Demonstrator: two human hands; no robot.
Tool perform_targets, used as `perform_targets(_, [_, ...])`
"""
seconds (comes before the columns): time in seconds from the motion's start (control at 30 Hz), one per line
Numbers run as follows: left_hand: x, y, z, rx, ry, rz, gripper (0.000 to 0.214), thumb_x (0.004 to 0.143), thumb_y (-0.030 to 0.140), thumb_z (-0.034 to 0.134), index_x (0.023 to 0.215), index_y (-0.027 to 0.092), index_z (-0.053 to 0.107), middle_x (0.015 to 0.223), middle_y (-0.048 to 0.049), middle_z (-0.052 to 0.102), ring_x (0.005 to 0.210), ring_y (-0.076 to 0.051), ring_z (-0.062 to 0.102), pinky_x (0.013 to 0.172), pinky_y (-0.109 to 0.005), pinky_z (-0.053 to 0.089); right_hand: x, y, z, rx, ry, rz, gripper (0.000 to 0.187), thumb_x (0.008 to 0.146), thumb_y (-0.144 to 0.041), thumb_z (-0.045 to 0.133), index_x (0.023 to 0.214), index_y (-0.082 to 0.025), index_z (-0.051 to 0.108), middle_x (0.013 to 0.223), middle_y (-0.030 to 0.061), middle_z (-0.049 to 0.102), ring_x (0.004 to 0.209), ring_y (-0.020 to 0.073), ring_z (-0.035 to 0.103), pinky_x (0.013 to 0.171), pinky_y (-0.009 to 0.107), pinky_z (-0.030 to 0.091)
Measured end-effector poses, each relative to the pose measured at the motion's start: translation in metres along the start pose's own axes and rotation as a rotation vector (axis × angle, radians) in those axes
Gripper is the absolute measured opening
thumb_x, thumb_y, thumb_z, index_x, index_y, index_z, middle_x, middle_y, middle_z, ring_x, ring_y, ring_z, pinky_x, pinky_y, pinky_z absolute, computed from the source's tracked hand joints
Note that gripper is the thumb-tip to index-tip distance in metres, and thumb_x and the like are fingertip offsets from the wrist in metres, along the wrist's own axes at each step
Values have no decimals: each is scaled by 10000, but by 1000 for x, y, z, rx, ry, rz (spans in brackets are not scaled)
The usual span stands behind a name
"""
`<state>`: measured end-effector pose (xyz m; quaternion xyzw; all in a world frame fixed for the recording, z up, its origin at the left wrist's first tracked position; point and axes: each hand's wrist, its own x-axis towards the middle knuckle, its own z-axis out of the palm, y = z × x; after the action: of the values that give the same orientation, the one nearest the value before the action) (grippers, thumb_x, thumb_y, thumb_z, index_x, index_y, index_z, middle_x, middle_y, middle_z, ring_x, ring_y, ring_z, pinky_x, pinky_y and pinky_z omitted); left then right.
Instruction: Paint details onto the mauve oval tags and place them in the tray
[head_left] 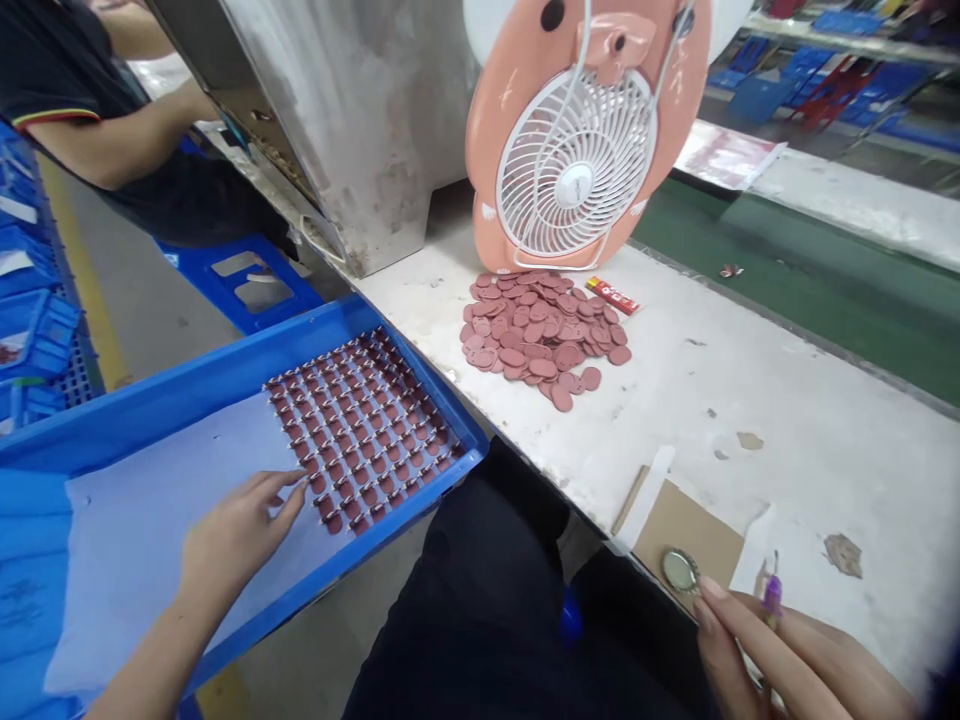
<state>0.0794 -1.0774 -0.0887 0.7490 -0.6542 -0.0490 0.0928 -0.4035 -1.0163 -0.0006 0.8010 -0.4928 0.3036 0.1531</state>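
Note:
At the near edge of rows of small reddish-brown pieces with pale tips [360,420], my left hand [236,530] pinches at one piece [316,484]. These pieces lie on a white sheet [180,500] inside a blue tray [195,375]. My right hand [795,650], at the lower right, is closed around a thin purple tool [772,590] with a narrow tip pointing up. Its fingertips are beside a round metal bottle cap [680,570], which rests on a brown cardboard piece [694,530] with white tape.
A heap of flat reddish-brown ovals [536,335] lies on the white worktop [660,400], before a pink fan [585,150]. A red packet [613,295] touches the heap's edge area. A metal housing [352,120] stands behind the tray; another person's arm [127,130] is beyond it.

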Motion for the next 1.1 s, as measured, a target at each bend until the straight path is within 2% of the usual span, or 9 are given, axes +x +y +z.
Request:
perform_targets(0.1, [15, 53, -8, -128, 292, 155, 258, 913, 375, 555, 994, 194, 721, 965, -109, 764, 909, -278, 692, 841, -418, 518, 22, -20, -1, -13, 119, 77, 517, 796, -48, 796, 1271, -204, 665, 742, 30, 693, 632, 163, 634, 683, 292, 488])
perform_targets(0.17, [26, 100, -10, -229, 356, 319, 168, 876, 335, 634, 979, 240, 727, 986, -66, 776, 960, -243, 691, 924, -388, 507, 33, -26, -2, -6, 152, 56, 464, 805, -32, 777, 1230, -197, 686, 728, 16, 689, 624, 154, 636, 651, 274, 486])
perform_targets(0.27, [45, 171, -15, -324, 366, 661, 275, 871, 299, 664, 1138, 238, 697, 1173, -79, 749, 1142, -255, 639, 1016, -393, 462, 37, -27, -5, 15, 165, 48, 399, 812, -14, 753, 1176, -171, 703, 752, 20, 694, 641, 153, 656, 628, 260, 506])
perform_targets(0.4, [64, 229, -17, -231, 151, 1023, 712, 872, 576, 596, 1410, 118, 508, 1465, -171, 552, 1372, -330, 462, 1186, -479, 184, 27, -27, -9, 14, 174, 43, 283, 814, -6, 750, 1078, -103, 718, 749, 47, 679, 647, 149, 648, 611, 260, 509])
perform_targets(0.5, [68, 235, -14, -221, 82, 1098, 736, 856, 637, 574, 1405, 150, 520, 1403, -135, 622, 1312, -294, 538, 1211, -444, 3, 16, -27, -9, -4, 195, 74, 224, 800, 15, 757, 1006, -64, 720, 726, 62, 656, 654, 149, 626, 609, 268, 500])
perform_targets(0.63, [70, 233, -11, -284, 147, 1091, 531, 869, 520, 640, 1290, 196, 621, 1250, -100, 729, 1192, -264, 633, 1202, -425, 4, 2, -26, -2, 61, 228, 129, 268, 791, 49, 744, 1042, -39, 708, 765, 90, 648, 698, 166, 618, 603, 284, 491])
perform_targets(0.8, [80, 248, -13, -266, 60, 1145, 726, 842, 558, 649, 1447, 194, 478, 1431, -144, 594, 1324, -336, 520, 1183, -495, -24, -3, -27, 3, 98, 220, 162, 337, 803, 49, 720, 1118, -65, 686, 788, 87, 645, 705, 178, 610, 586, 294, 477])
perform_targets(0.93, [78, 247, -7, -461, 71, 1265, 423, 856, 356, 722, 1269, 308, 643, 1160, -25, 776, 1018, -213, 708, 1146, -411, 132, 1, -28, 2, 100, 247, 164, 291, 797, 61, 712, 1069, -42, 694, 766, 88, 633, 694, 175, 602, 574, 288, 466])
perform_targets(1.1, [47, 246, 1, -676, 103, 1086, 270, 886, 83, 644, 994, 309, 745, 923, 33, 814, 826, -154, 724, 999, -375, 341, 7, -29, 3, 214, 220, 269, 241, 843, 25, 661, 1059, -80, 681, 803, 77, 652, 710, 163, 626, 594, 271, 514])
